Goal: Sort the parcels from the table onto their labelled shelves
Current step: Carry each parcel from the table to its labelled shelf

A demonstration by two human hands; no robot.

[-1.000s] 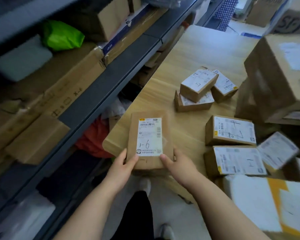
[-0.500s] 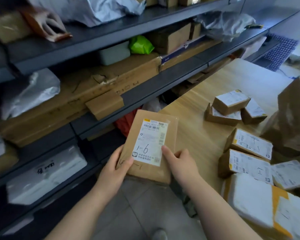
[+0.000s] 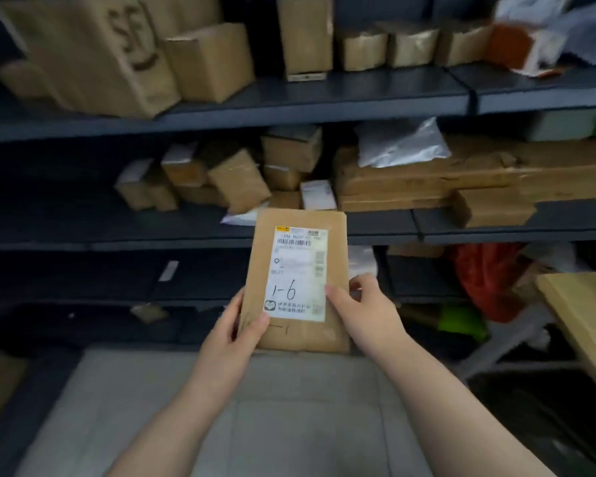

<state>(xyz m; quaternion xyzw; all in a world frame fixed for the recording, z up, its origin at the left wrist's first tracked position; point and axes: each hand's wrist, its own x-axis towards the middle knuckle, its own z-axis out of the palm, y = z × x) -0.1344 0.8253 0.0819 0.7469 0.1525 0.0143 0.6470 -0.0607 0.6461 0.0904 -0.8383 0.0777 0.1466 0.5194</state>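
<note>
Flat brown parcel (image 3: pixel 300 280) held upright in both hands, in mid-air before the shelving. The left hand (image 3: pixel 234 332) grips its lower corner at 7 o'clock, thumb across the front face. The right hand (image 3: pixel 365 311) pinches the side at 4 o'clock, thumb on the white label (image 3: pixel 298 273), fingers curled behind. The label is handwritten "1-6". At 12 o'clock of the parcel, the middle shelf (image 3: pixel 496 225) carries small cartons (image 3: pixel 234 180). Toward 2 o'clock, a silver mailer bag (image 3: pixel 399 146) lies on long flat cartons (image 3: pixel 427 180). The upper shelf (image 3: pixel 324 98) bears an "SF" box (image 3: pixel 93 53) at 10 o'clock. A red bag (image 3: pixel 486 280) lies at 3 o'clock, with the wooden table (image 3: pixel 585 315) beyond it.
</note>
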